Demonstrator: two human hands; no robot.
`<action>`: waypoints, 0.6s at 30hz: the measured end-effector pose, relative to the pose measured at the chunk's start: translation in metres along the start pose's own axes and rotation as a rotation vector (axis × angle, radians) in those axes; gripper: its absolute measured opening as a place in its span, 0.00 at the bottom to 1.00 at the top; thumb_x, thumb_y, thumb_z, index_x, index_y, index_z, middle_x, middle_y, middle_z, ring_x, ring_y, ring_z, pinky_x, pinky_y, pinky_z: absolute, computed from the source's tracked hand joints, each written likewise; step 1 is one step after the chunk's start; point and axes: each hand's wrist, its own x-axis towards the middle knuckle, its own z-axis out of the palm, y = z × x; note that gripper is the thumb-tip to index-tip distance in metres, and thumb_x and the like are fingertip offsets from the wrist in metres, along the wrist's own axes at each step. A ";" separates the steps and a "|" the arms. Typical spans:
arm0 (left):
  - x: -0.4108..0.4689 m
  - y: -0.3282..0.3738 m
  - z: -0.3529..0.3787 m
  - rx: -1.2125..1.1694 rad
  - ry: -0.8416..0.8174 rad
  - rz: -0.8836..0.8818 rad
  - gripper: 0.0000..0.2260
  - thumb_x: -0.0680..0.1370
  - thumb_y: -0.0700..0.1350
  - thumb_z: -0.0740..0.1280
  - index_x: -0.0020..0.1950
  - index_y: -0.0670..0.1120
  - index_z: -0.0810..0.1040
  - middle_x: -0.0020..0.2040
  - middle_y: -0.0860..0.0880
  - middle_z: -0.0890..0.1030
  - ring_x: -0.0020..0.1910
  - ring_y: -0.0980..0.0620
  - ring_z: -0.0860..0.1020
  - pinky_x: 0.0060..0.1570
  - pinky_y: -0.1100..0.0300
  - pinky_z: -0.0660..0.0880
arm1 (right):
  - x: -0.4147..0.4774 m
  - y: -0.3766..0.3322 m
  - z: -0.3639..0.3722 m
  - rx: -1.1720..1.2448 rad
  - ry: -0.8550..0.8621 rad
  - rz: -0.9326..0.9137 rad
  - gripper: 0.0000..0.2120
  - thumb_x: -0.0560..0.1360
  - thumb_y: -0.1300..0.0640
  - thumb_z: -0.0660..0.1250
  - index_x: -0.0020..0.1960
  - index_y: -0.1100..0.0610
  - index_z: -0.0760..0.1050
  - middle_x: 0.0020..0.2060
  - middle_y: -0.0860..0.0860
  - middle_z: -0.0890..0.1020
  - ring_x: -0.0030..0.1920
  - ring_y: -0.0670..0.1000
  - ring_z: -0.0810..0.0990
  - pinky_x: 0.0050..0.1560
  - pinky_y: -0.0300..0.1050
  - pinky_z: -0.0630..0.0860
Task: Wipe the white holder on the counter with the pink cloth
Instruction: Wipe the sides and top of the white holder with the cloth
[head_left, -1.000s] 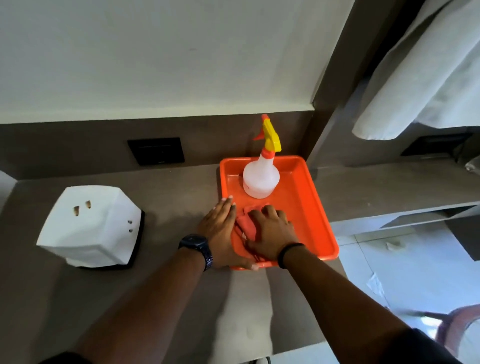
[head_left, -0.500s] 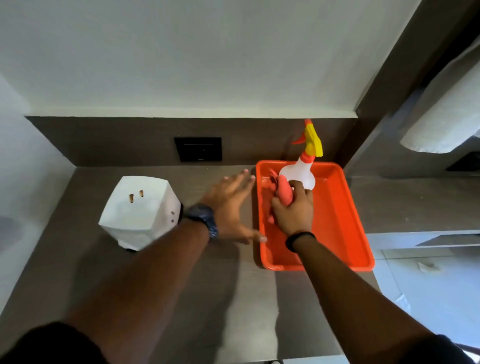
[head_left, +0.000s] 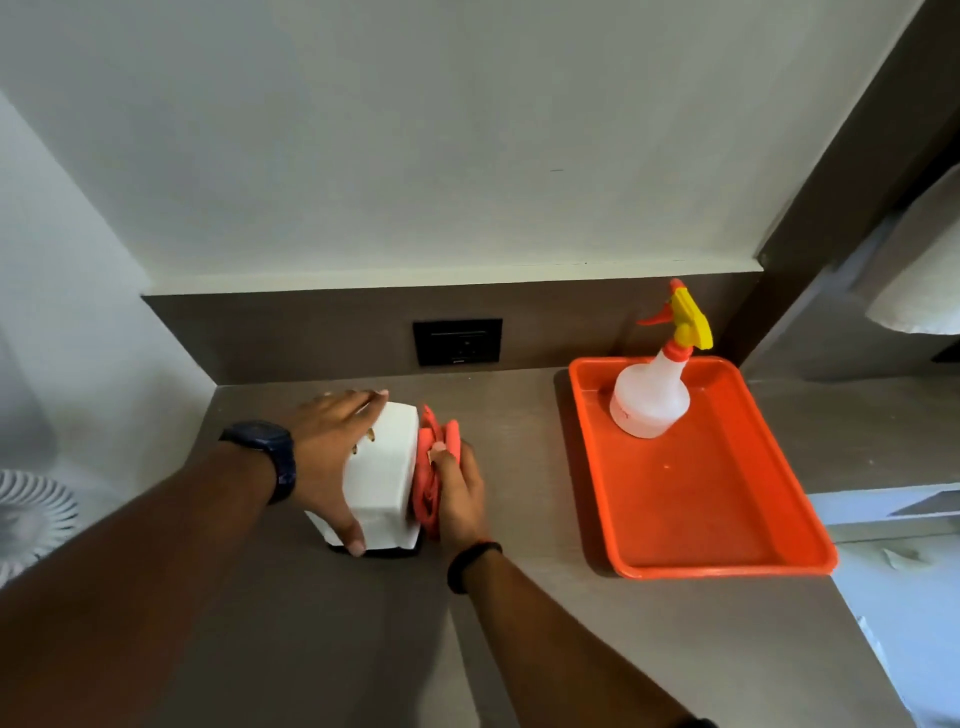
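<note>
The white holder, a boxy block on a dark base, stands on the brown counter left of centre. My left hand lies over its top and left side, fingers spread, thumb at its front corner. The pink cloth is bunched against the holder's right face, and my right hand presses it there with the fingers closed around it. Both hands hide parts of the holder's sides.
An orange tray sits at the right end of the counter with a white spray bottle standing in its back corner. A black wall socket is in the backsplash behind. A white fan shows at the far left.
My right hand has carried the pink cloth out of the tray and leftward to the holder's right side. My left hand has moved left onto the holder.
</note>
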 end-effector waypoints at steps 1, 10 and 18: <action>0.003 0.000 0.005 -0.004 0.026 0.004 0.73 0.43 0.74 0.72 0.76 0.50 0.36 0.79 0.49 0.48 0.77 0.47 0.49 0.75 0.50 0.53 | 0.000 0.004 0.006 -0.038 -0.014 -0.009 0.24 0.71 0.34 0.63 0.66 0.36 0.69 0.68 0.46 0.73 0.67 0.47 0.73 0.71 0.55 0.69; 0.011 0.003 0.016 -0.032 0.196 0.033 0.65 0.49 0.67 0.75 0.76 0.46 0.47 0.76 0.47 0.57 0.73 0.47 0.58 0.72 0.54 0.60 | -0.020 0.005 0.014 -0.189 -0.028 -0.097 0.15 0.78 0.37 0.55 0.64 0.26 0.57 0.66 0.30 0.66 0.65 0.35 0.66 0.68 0.42 0.61; 0.007 0.004 0.013 -0.122 0.209 0.029 0.62 0.44 0.68 0.75 0.73 0.50 0.56 0.71 0.49 0.65 0.65 0.47 0.66 0.63 0.52 0.70 | 0.002 -0.002 0.026 -0.128 0.102 -0.182 0.11 0.77 0.37 0.56 0.55 0.20 0.66 0.61 0.39 0.76 0.65 0.45 0.73 0.67 0.49 0.71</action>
